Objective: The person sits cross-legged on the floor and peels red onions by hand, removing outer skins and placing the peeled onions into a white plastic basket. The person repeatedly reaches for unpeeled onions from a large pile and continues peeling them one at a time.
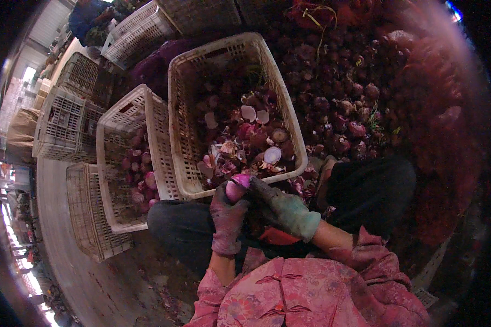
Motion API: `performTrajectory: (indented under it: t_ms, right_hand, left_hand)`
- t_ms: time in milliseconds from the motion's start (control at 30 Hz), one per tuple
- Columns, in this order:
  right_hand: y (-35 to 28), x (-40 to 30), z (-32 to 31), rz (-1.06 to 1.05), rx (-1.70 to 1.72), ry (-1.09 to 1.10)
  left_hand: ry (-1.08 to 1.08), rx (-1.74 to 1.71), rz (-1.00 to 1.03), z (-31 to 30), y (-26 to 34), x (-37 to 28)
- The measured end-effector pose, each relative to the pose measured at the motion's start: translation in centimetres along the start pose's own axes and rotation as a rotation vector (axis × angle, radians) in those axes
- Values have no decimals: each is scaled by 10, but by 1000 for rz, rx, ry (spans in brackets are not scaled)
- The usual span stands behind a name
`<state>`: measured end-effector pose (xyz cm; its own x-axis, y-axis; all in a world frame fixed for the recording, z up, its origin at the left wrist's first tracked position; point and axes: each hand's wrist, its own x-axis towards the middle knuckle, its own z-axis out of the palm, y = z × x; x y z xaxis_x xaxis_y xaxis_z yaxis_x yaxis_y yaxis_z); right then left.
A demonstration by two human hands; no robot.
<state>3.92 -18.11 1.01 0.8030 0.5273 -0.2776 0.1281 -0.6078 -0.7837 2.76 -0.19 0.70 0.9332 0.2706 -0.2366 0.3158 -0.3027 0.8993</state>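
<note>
My left hand (pixel 228 218), in a stained work glove, grips a purple-red onion (pixel 236 189) just over the near rim of a large plastic crate (pixel 237 36). My right hand (pixel 284 206), in a grey-green glove, touches the onion's right side, its fingertips closed against the bulb; whether it holds a tool cannot be seen. Inside the crate lie onion skins (pixel 229 157) and cut onion ends, among them a pale ringed slice (pixel 272 155). A second crate (pixel 102 163) on the left holds peeled-looking onions (pixel 137 180).
A large heap of unpeeled red onions (pixel 347 106) spreads to the right, beside red mesh netting (pixel 438 135). More plastic crates (pixel 59 122) stand at the left, one (pixel 90 212) near my left knee. Another person (pixel 94 20) is at the upper left.
</note>
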Motion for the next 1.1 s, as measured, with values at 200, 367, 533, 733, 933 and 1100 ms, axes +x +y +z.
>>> performTrajectory:
  t_ms: [200,367,533,733,933,1100]
  right_hand:
    - [10,1,9,-91,66,35]
    - [8,9,13,-112,23,72]
    - [3,4,1,-62,6,41]
    - [6,7,3,-35,-2,39]
    - [14,2,-1,-165,179,42]
    - [7,2,-6,-81,223,-16]
  left_hand:
    - [21,35,24,2,-5,1]
    - [54,1,-5,6,-1,0]
    - [53,100,32,5,-1,0]
    - [52,79,95,6,-2,0]
    - [24,116,111,5,-4,1]
    - [39,113,142,8,10,-6]
